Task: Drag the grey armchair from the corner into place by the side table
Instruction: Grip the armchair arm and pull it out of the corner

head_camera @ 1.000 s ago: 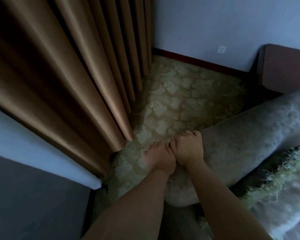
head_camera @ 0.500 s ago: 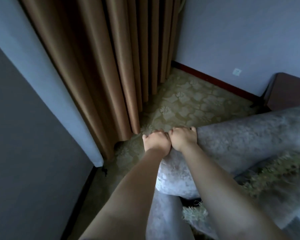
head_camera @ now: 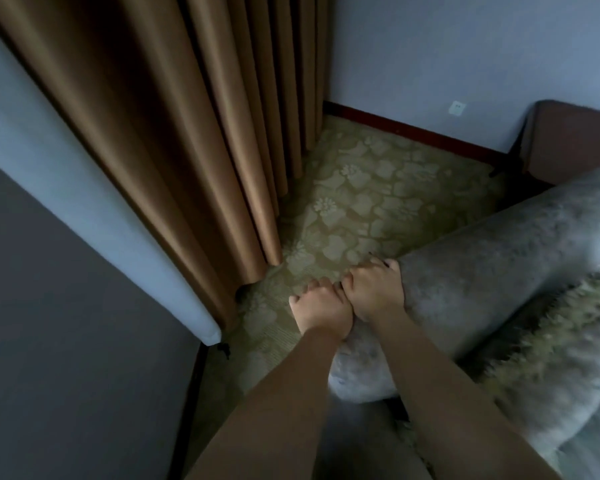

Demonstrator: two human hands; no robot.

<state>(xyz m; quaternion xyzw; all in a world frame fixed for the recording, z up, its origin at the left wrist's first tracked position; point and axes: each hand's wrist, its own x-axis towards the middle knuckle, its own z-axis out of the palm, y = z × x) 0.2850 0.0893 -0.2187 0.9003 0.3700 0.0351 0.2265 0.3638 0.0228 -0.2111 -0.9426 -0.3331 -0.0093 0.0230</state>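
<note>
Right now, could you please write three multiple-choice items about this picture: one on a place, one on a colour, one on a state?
1. Where are both hands?
A. on the curtain
B. on the armchair's rounded edge
C. on the floor

2. What colour is the curtain?
A. brown
B. green
C. white

3. How are the hands?
A. open and apart
B. closed side by side
C. one hanging free

Answers: B, the left hand and right hand grip the armchair; A, the curtain is brown; B, both are curled over it, touching each other.
</note>
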